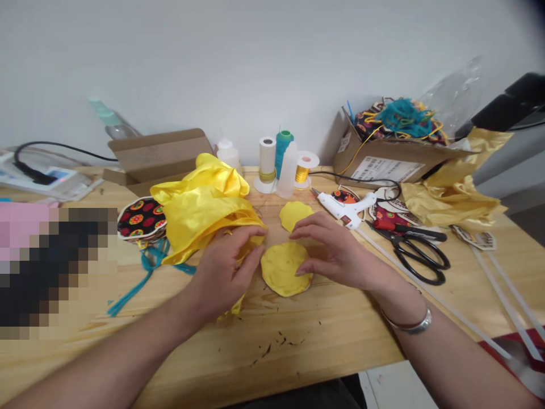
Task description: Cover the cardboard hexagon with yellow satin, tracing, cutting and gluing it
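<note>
A round yellow fabric-covered disc (283,278) lies flat on the wooden table between my hands. My right hand (327,250) is open over its right edge, thumb near the disc and fingers stretched to the left. My left hand (232,264) is at its left side, with thumb and index finger apart; its other fingers are hidden. Shiny yellow satin cloth (204,199) is bunched behind and beside my left hand, and a strip of it shows below the palm. A smaller yellow disc (296,215) lies just beyond the larger one.
White glue gun (347,210) and black-handled scissors (419,258) lie at right, beside long white sticks (506,301). Thread spools (267,159) and bottles (288,170) stand along the wall. A cardboard box (374,162) holds teal yarn. Patterned pieces (142,218) with teal tassels lie at left.
</note>
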The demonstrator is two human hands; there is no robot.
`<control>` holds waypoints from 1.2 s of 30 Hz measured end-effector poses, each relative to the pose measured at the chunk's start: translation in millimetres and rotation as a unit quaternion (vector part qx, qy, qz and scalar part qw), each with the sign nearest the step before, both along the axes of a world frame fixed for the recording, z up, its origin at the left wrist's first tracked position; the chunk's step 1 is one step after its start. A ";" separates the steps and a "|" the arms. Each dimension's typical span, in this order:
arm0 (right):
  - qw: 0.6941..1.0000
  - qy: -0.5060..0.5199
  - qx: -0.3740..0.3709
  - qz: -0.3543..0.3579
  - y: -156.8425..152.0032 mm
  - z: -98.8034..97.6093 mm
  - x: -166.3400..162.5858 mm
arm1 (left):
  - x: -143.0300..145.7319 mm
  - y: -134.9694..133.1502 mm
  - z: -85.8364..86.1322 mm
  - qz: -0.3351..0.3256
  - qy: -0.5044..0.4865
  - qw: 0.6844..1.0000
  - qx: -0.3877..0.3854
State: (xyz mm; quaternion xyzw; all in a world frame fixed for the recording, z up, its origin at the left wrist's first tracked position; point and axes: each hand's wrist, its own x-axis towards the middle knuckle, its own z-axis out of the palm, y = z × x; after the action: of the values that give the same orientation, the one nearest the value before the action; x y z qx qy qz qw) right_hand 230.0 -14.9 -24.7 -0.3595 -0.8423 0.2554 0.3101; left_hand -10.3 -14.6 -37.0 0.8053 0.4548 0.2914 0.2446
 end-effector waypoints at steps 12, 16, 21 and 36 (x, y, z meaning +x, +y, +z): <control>0.985 -0.164 -0.044 0.025 -6.6 4.3 -5.4 | 2.5 -2.0 -3.9 0.025 0.022 0.999 -0.012; 0.984 -0.171 -0.049 0.019 -7.2 3.3 -6.6 | 2.6 -2.4 -5.2 0.035 0.021 0.999 -0.028; 0.983 -0.177 -0.046 0.026 -7.5 -0.1 -5.8 | 2.2 -2.3 -7.2 0.035 0.018 0.999 -0.033; 0.987 -0.145 -0.056 0.036 -7.6 2.3 -6.2 | 3.6 -3.6 -4.0 0.040 0.005 0.998 -0.043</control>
State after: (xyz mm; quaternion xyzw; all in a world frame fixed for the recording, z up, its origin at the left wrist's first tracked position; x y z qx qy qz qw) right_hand 223.8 -22.5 -22.4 -0.3791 -0.8750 0.2586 0.1543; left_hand -6.7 -18.3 -41.0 0.7765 0.5002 0.2767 0.2650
